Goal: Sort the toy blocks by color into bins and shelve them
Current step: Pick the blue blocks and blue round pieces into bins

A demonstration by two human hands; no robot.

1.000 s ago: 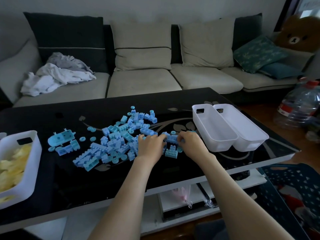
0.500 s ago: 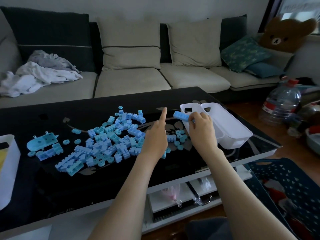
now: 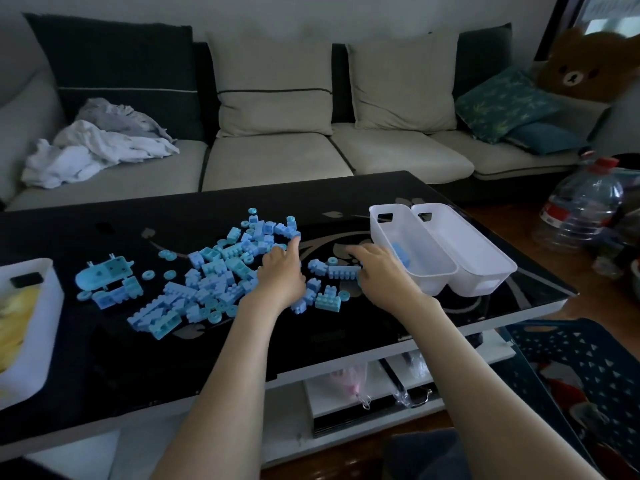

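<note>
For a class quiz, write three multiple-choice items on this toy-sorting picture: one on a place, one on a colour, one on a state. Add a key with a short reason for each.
1. Where does the lone, already sorted light blue toy block lie?
A. in the right bin of the white pair
B. in the left white plastic bin of the pair on the right
C. in neither

2. What colour are the toy blocks in the white plastic bin at the left edge of the black glass table?
A. red
B. green
C. yellow

3. How do the pair of white bins stand?
A. upright, side by side
B. stacked one inside the other
C. tipped on their sides

Key: 1 B, the blue block shows inside the left bin of the pair. 2 C, the contents look pale yellow. 3 A, both openings face up and the long walls run next to each other.
</note>
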